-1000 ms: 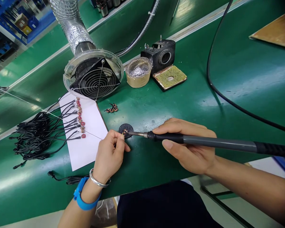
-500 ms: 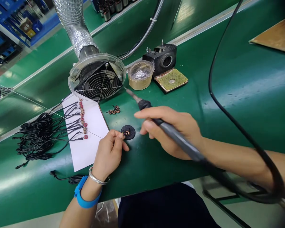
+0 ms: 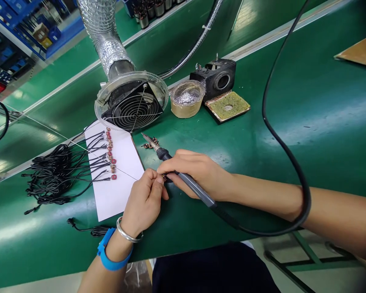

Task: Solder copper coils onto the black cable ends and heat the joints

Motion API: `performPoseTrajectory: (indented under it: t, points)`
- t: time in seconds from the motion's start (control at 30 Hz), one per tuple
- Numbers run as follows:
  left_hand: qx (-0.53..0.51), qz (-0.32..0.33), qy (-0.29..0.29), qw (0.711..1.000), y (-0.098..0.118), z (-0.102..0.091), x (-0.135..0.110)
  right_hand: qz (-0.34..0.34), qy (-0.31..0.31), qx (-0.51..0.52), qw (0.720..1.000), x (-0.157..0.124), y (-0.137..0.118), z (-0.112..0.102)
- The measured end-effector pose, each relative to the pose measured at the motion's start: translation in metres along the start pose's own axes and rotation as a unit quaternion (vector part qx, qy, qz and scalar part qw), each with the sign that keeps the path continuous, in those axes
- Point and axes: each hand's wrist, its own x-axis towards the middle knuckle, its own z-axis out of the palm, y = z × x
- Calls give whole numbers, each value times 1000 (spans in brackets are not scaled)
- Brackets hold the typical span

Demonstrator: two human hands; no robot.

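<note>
My right hand (image 3: 201, 173) is closed round the grey handle of a soldering iron (image 3: 198, 190), whose tip points up and left over several small copper-wound coils (image 3: 148, 145). Its fingertips come close to those of my left hand (image 3: 146, 195), which is pinched shut on a thin strand of solder wire (image 3: 126, 173) running in from the upper left. Between both hands, a small copper coil (image 3: 164, 176) shows in part above a black round disc, mostly covered by my fingers. Whether my fingers touch this coil I cannot tell.
A white sheet (image 3: 122, 199) bears a row of red coils on black cables (image 3: 51, 175), bundled at left. Behind stand a fume extractor (image 3: 134, 110), a round tub (image 3: 186, 110) and an iron stand with a yellow sponge (image 3: 228, 106). The iron's cord (image 3: 271, 126) loops at right.
My right hand has moved left with the soldering iron, bringing its fingers beside my left hand and over the disc. The left hand keeps its pinch. The whole view has shifted slightly.
</note>
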Motion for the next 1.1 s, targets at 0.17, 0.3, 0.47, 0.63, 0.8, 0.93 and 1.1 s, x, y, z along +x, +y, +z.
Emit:
performPoseTrajectory:
  t: [0.17, 0.3, 0.47, 0.63, 0.8, 0.93, 1.1]
  points:
    - [35, 24, 7, 999, 6, 1, -2, -31, 12, -37, 999, -4, -2, 2]
    - [89, 33, 43, 995, 10, 1, -4, 18, 22, -31, 999, -7, -5, 5]
    - [16, 15, 43, 999, 4, 8, -3, 91, 46, 4, 995, -9, -15, 8]
    - [-85, -25, 24, 996, 0, 13, -3, 87, 68, -13, 994, -9, -18, 10]
    - [-4, -26, -49, 998, 6, -5, 2, -31, 13, -22, 999, -10, -6, 6]
    - [-5, -19, -46, 999, 8, -9, 9, -57, 0, -49, 997, -5, 1, -4]
    - [-90, -77, 60, 991, 7, 7, 13, 59, 74, -26, 995, -3, -19, -35]
